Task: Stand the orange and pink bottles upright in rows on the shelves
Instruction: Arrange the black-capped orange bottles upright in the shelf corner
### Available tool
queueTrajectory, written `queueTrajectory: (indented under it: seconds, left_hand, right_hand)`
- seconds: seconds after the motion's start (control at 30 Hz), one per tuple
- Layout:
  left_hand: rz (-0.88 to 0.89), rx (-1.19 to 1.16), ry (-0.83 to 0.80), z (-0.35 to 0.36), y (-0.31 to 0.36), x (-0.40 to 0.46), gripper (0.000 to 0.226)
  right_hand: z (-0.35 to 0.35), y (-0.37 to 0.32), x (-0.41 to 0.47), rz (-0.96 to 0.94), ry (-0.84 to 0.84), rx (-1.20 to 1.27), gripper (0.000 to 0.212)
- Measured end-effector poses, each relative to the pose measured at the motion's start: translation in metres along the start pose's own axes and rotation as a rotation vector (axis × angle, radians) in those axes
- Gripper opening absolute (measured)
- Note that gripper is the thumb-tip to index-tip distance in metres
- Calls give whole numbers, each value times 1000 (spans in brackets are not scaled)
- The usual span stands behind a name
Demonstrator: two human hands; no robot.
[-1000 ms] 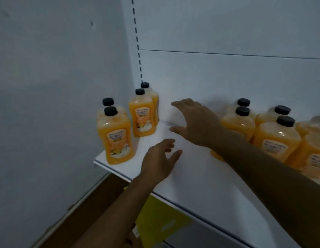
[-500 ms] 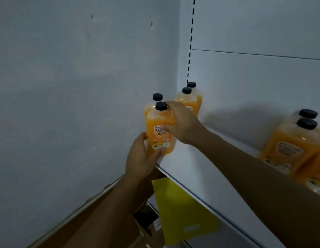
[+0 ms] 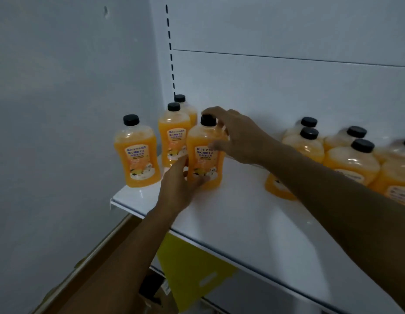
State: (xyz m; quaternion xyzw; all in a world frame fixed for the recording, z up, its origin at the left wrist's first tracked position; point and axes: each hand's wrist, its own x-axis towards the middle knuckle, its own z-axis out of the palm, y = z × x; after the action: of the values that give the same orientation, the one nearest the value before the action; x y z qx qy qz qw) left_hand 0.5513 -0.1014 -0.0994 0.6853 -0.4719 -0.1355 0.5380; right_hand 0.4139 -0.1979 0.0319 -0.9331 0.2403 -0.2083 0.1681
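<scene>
While we steady the orange bottle [image 3: 206,155] at the left end of the white shelf [image 3: 242,214], the entry reads as follows. Left hand [image 3: 181,189]: fingers curled round the bottle's lower body, gripping near the base, presumably so the foot sits flat. Right hand [image 3: 237,137]: fingers loosely spread over the black cap and upper side, touching rather than clasping, likely to check it stays vertical. Held bottle: upright, label facing us, just right of and nearer than two upright bottles [image 3: 173,134] that stand one behind the other against the back panel. One more upright bottle [image 3: 138,152] stands at the shelf's left near corner, apart from the rest. To the right, well apart, a crowded group of orange bottles [image 3: 353,162] leans untidily; we judge these await straightening. No pink bottles in view. Below the shelf: a yellow sheet [image 3: 190,266] and a brown cardboard edge [image 3: 95,252].
</scene>
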Motion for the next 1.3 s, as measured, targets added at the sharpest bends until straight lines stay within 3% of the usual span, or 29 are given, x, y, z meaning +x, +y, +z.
queueTrajectory:
  seconds: [0.23,0.47,0.67,0.83,0.93,1.03,1.2,1.3]
  left_hand:
    - [102,-91,-263,59,9,55,47]
    - [136,-161,-338,108,15,87,42]
    - [165,-178,-354,126,13,91,31]
    - [69,-151,-368,125,16,85,39]
    - [3,-61,-366,113,21,77,56]
    - [-10,94,-318,88,15,66,66]
    - [46,190,-111,24,0,29,24]
    - [71,192,8,-16,-8,7,9]
  right_hand:
    - [-32,41,-9,180,-6,-209,54]
    - [-49,58,2,324,-13,-525,56]
    - [-52,71,1,336,5,-853,50]
    - [-46,66,4,364,5,-1012,54]
    - [-38,61,3,284,10,-1106,60]
    - [-28,44,5,128,64,-999,67]
    - [18,-5,25,-46,110,-237,63]
    - [47,-31,43,-161,128,-7,66]
